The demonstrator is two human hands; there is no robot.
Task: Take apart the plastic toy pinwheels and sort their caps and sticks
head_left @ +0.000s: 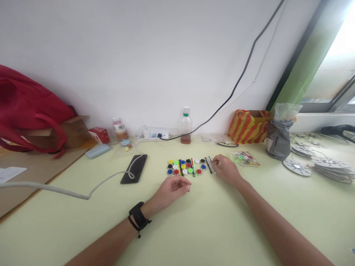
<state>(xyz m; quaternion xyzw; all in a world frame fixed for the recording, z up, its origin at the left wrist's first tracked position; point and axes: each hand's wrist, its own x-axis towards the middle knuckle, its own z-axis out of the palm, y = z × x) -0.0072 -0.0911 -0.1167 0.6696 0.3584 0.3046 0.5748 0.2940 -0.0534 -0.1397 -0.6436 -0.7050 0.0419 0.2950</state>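
Note:
My right hand (226, 169) is closed, its fingertips pinching a thin blue stick (210, 159) at the right end of a colourful group. A black stick (208, 164) and a white one lie just left of those fingers. Small round discs, such as a red disc (199, 171) and a yellow disc (170, 161), lie in short columns with coloured sticks between them. My left hand (173, 190) hovers or rests just in front of the discs, palm inward. Its fingers are curled loosely, thumb apart from them, and nothing shows in it.
A clear bag (245, 158) of coloured parts lies right of my right hand. On the left is a black phone (134, 169) with a pale cable. Behind stand a bottle (186, 127), a power strip (152, 133) and a striped bag (244, 127). Grey slotted discs (331, 166) are stacked far right.

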